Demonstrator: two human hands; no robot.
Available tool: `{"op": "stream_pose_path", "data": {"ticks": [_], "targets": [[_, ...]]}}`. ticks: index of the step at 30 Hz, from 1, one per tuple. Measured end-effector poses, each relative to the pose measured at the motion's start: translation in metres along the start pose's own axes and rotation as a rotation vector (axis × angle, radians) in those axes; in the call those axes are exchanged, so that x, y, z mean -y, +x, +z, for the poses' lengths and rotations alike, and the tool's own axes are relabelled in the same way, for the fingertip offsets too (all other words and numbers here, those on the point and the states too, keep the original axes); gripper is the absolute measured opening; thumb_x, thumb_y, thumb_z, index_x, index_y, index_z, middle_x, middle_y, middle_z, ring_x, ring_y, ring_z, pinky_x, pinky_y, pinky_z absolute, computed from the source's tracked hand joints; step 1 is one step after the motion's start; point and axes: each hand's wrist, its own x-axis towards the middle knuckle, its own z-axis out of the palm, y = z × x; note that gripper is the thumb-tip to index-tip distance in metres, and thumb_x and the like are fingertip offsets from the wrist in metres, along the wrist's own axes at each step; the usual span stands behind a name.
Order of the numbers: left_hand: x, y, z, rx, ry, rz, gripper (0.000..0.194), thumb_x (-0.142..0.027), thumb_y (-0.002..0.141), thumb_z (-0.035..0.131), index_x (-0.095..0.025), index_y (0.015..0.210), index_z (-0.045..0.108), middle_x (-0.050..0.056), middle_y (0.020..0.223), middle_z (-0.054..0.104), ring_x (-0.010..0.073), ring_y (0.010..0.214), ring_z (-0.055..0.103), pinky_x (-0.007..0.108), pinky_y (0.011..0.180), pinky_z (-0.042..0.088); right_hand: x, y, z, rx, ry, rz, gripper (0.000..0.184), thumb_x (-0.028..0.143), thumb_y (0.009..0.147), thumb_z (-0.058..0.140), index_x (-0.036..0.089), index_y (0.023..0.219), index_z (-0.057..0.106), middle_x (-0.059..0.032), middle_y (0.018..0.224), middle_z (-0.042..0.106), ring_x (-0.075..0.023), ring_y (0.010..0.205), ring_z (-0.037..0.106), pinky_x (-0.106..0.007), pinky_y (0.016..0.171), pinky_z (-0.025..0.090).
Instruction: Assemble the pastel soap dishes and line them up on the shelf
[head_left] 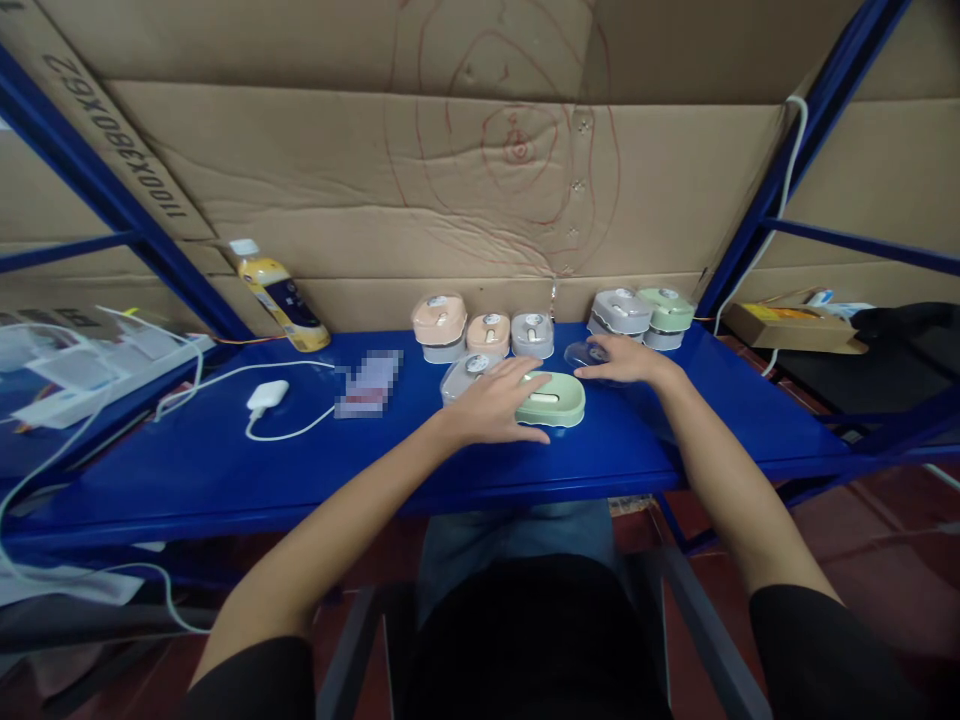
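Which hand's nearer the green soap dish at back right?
Right. The right hand is just in front of and left of the back green soap dish, not touching it. The left hand is farther left, on the front green soap dish.

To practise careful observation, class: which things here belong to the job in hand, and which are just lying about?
Job: left hand on pale green soap dish; right hand on clear plastic piece; row of pastel soap dishes.
Lying about: yellow-labelled bottle; white adapter with cable.
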Motion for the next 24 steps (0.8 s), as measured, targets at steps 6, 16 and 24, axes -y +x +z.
{"op": "stream_pose_path", "data": {"ticks": [6, 16, 24], "targets": [[-0.008, 0.014, 0.013, 0.119, 0.036, 0.01, 0.054, -0.052, 0.103, 0.073, -0.025, 0.149, 0.068, 0.019, 0.167, 0.054, 0.0431, 0.155, 0.05, 0.06, 0.128, 0.038, 0.008, -0.002, 0.006, 0.067, -0.141, 0.041, 0.08, 0.061, 0.089, 0.082, 0.016, 0.151, 0.062, -0.0207, 0.144, 0.074, -0.0421, 0.133, 0.071, -0.046, 0.108, 0.057], [-0.011, 0.01, 0.018, 0.092, 0.007, -0.029, 0.048, -0.053, 0.113, 0.056, -0.022, 0.144, 0.074, 0.019, 0.171, 0.05, 0.0401, 0.16, 0.043, 0.058, 0.129, 0.037, 0.003, 0.002, 0.012, 0.081, -0.143, 0.057, 0.087, 0.058, 0.083, 0.086, 0.017, 0.155, 0.059, -0.0228, 0.151, 0.068, -0.0423, 0.135, 0.068, -0.049, 0.108, 0.057], [-0.018, 0.009, 0.024, 0.007, -0.01, -0.085, 0.045, -0.051, 0.114, 0.053, -0.022, 0.141, 0.073, 0.016, 0.168, 0.056, 0.038, 0.155, 0.047, 0.061, 0.125, 0.039, 0.004, 0.002, 0.011, 0.088, -0.154, 0.056, 0.088, 0.059, 0.083, 0.085, 0.016, 0.155, 0.058, -0.0225, 0.151, 0.067, -0.04, 0.135, 0.069, -0.046, 0.108, 0.057]]}}
